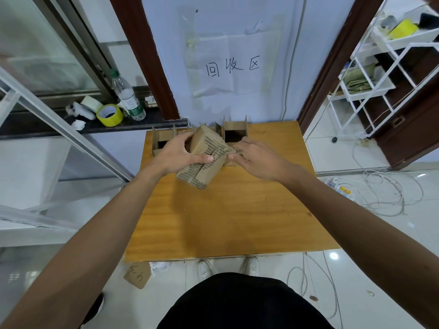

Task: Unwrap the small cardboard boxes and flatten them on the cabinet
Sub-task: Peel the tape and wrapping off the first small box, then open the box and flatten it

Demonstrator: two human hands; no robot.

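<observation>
A small brown cardboard box (206,160) with a torn, corrugated face is held tilted above the far half of the wooden cabinet top (225,210). My left hand (177,150) grips its left side, thumb across the front. My right hand (254,156) pinches a torn strip at the box's right edge. Two more open boxes stand at the back edge: one on the left (161,141), one on the right (234,131).
A window sill at left holds a yellow tape roll (109,115), a plastic bottle (128,96) and scraps. A white wire rack (384,67) stands at right. Cables (380,186) lie on the tiled floor. A cardboard piece (137,274) lies by my feet.
</observation>
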